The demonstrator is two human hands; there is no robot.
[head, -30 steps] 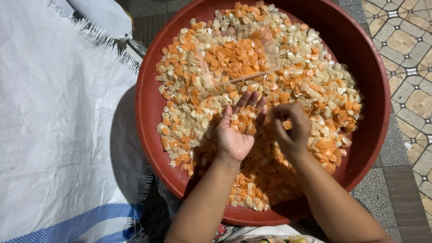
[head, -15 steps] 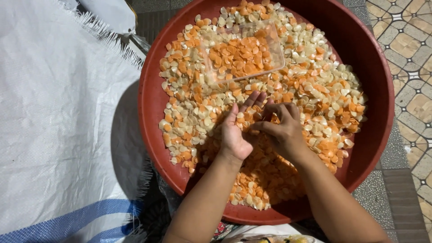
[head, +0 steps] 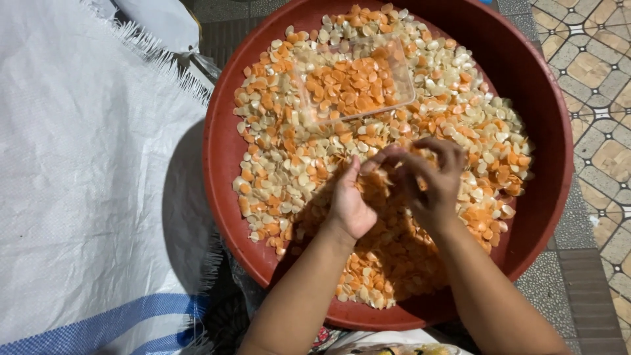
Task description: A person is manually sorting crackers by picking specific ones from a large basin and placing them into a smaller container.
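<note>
Hands (head: 394, 187) meet, fingertips touching, above orange-and-cream chips (head: 282, 171) in red basin (head: 545, 131).

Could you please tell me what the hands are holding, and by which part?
It cannot be told: left hand and right hand meet fingertip to fingertip above the orange and cream shell-like pieces.

Both arms come in bare from the bottom edge, no sleeves anywhere up to where they leave view. The left hand (head: 351, 207) and the right hand (head: 430, 181), both above the big red basin (head: 545, 118), have no gloves, no rings, no watch or bracelet at the wrists as far as I can see. Fingernails look short and plain, though shade makes that hard to call.
</note>
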